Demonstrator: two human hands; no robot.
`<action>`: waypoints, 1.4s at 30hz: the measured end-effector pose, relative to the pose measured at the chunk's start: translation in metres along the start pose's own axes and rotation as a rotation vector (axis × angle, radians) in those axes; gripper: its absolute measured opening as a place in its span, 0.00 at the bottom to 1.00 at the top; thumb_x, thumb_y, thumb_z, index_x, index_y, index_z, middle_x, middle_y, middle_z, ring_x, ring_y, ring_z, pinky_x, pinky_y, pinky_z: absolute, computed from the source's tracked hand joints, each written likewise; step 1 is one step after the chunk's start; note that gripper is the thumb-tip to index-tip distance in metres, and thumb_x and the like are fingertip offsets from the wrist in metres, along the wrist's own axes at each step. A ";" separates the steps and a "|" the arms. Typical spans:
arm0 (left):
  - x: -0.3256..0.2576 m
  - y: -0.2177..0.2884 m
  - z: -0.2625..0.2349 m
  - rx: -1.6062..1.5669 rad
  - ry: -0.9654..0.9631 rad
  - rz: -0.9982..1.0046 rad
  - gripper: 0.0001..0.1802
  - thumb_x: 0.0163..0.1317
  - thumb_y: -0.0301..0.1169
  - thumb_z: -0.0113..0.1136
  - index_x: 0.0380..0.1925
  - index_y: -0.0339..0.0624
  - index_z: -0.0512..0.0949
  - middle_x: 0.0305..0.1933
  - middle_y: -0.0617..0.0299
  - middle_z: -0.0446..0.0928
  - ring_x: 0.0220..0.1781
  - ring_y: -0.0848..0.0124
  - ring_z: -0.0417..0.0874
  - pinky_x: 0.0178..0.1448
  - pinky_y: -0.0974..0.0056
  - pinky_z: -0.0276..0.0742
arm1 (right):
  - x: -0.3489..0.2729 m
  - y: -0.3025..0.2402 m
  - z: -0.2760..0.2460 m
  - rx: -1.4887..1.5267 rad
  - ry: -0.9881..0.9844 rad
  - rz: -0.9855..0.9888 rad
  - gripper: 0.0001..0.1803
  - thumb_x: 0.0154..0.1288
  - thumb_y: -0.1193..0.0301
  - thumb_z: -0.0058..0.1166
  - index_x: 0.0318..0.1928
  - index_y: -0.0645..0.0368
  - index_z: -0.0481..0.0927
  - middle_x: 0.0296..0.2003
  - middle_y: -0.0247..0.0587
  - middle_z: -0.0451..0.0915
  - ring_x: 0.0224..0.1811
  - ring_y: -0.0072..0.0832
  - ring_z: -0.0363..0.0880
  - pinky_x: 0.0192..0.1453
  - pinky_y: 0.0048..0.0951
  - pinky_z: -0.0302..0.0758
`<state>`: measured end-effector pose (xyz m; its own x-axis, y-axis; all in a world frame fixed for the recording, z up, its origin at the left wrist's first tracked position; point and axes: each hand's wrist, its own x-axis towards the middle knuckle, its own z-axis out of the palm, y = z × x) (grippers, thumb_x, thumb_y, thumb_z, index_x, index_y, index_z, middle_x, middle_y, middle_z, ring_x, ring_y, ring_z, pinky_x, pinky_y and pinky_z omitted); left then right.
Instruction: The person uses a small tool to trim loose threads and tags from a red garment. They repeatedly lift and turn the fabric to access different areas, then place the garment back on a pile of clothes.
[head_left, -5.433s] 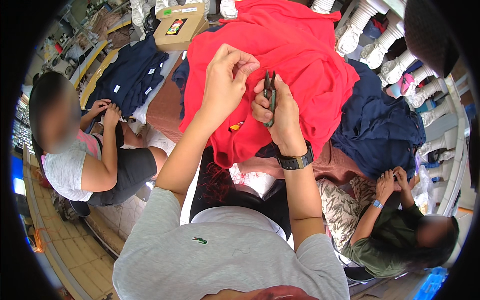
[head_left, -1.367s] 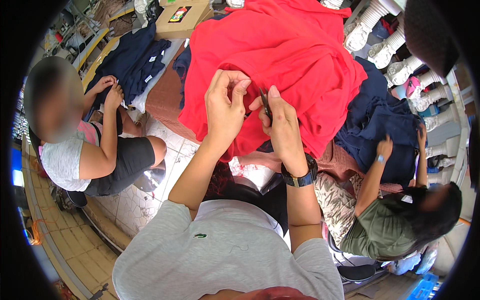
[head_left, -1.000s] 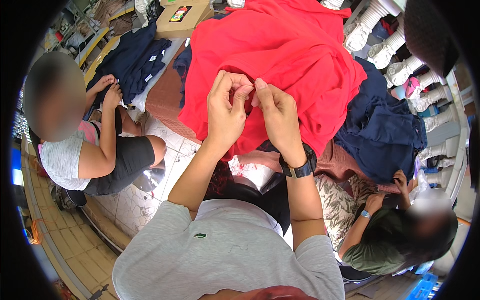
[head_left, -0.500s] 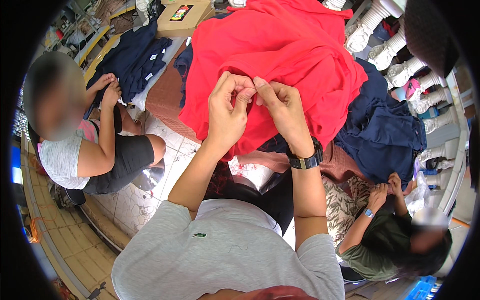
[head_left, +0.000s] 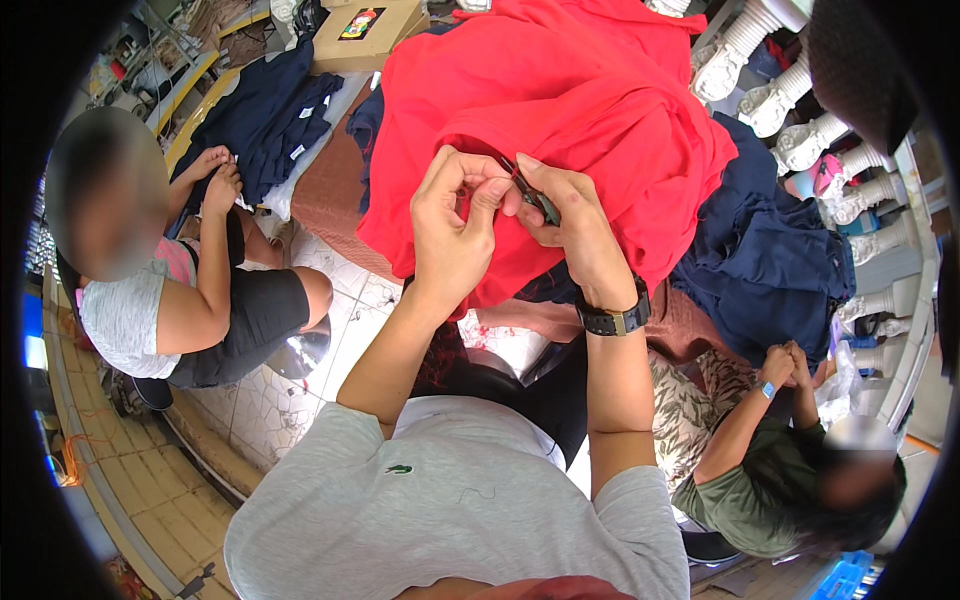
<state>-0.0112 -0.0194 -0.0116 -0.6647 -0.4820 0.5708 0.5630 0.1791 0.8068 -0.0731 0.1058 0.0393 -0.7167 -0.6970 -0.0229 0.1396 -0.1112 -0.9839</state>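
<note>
A red garment (head_left: 580, 120) is heaped on the surface in front of me and hangs over its near edge. My left hand (head_left: 455, 220) pinches a fold of the red cloth between thumb and fingers. My right hand (head_left: 565, 225), with a black wristwatch (head_left: 612, 320) on its wrist, holds a small dark cutting tool (head_left: 535, 195) whose tip meets the cloth right beside my left fingertips. The two hands touch each other over the garment's lower edge.
Dark blue garments lie at the left (head_left: 265, 115) and right (head_left: 770, 260). A cardboard box (head_left: 365, 30) sits at the back. One person (head_left: 180, 290) sits at my left on the tiled floor, another (head_left: 790, 460) at my lower right, hands together. White balusters (head_left: 800, 130) line the right side.
The dark tool, hidden a moment ago, shows again in my right hand. My hands stay together on the red cloth. The person at lower right has raised both hands.
</note>
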 end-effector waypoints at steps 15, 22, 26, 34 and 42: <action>0.001 -0.004 0.002 0.119 0.003 0.015 0.03 0.63 0.17 0.61 0.31 0.32 0.77 0.30 0.61 0.74 0.32 0.72 0.74 0.39 0.67 0.71 | 0.006 0.017 0.003 -0.063 0.084 -0.145 0.24 0.75 0.57 0.55 0.24 0.62 0.80 0.20 0.24 0.70 0.25 0.12 0.64 0.30 0.21 0.58; -0.024 0.027 -0.024 0.169 -0.400 -0.103 0.03 0.64 0.17 0.61 0.32 0.35 0.79 0.32 0.64 0.75 0.33 0.76 0.74 0.40 0.69 0.72 | -0.030 0.008 -0.011 -0.108 0.245 -0.175 0.25 0.76 0.54 0.45 0.29 0.61 0.78 0.18 0.22 0.60 0.20 0.12 0.52 0.24 0.22 0.48; -0.049 0.033 -0.033 0.235 -0.777 -0.214 0.06 0.61 0.24 0.67 0.36 0.37 0.80 0.34 0.59 0.76 0.38 0.67 0.80 0.43 0.66 0.74 | -0.046 0.010 -0.013 -0.033 0.342 -0.300 0.15 0.75 0.63 0.48 0.38 0.63 0.78 0.22 0.24 0.65 0.19 0.08 0.53 0.22 0.18 0.46; -0.020 0.038 -0.011 0.310 -0.289 -0.197 0.21 0.58 0.29 0.74 0.47 0.35 0.75 0.44 0.58 0.74 0.36 0.72 0.77 0.41 0.68 0.75 | -0.043 0.025 -0.013 0.012 0.453 -0.497 0.06 0.73 0.74 0.49 0.44 0.64 0.76 0.29 0.33 0.78 0.18 0.06 0.54 0.21 0.15 0.49; -0.002 0.004 0.022 0.522 -0.074 0.117 0.15 0.60 0.32 0.71 0.35 0.30 0.78 0.31 0.52 0.78 0.31 0.57 0.80 0.37 0.58 0.76 | -0.046 0.034 -0.013 -0.349 0.562 -0.531 0.05 0.68 0.81 0.54 0.43 0.65 0.79 0.33 0.33 0.83 0.27 0.10 0.71 0.31 0.16 0.68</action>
<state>-0.0179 0.0010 -0.0061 -0.6558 -0.3747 0.6554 0.3289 0.6397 0.6947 -0.0440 0.1430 0.0050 -0.8733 -0.1480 0.4641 -0.4644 -0.0347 -0.8850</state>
